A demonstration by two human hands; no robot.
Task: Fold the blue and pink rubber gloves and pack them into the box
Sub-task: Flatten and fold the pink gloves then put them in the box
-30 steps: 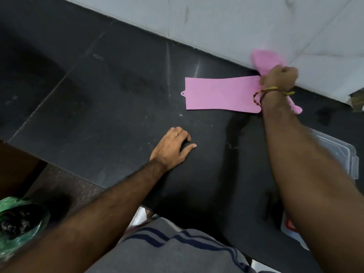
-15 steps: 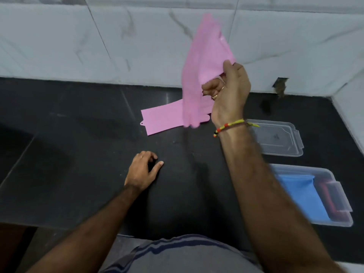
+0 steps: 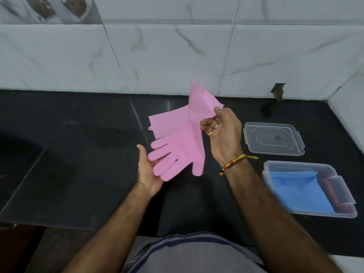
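The right grip [image 3: 222, 134] pinches the cuff of a pink glove [image 3: 183, 152], holding it up over the middle of the tabletop [image 3: 78, 154]. The left grip [image 3: 146, 170], palm up with fingers relaxed, touches the glove's fingertips from below. A second pink glove [image 3: 165, 123] lies flat toward the back edge. By the right edge, the box [image 3: 346, 212] holds a folded blue glove [image 3: 295, 192], and its lid [image 3: 273, 140] lies just behind it.

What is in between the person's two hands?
In the head view, a pink glove stretches between them: the right hand pinches its cuff end, and the glove's fingertips rest on the left hand.
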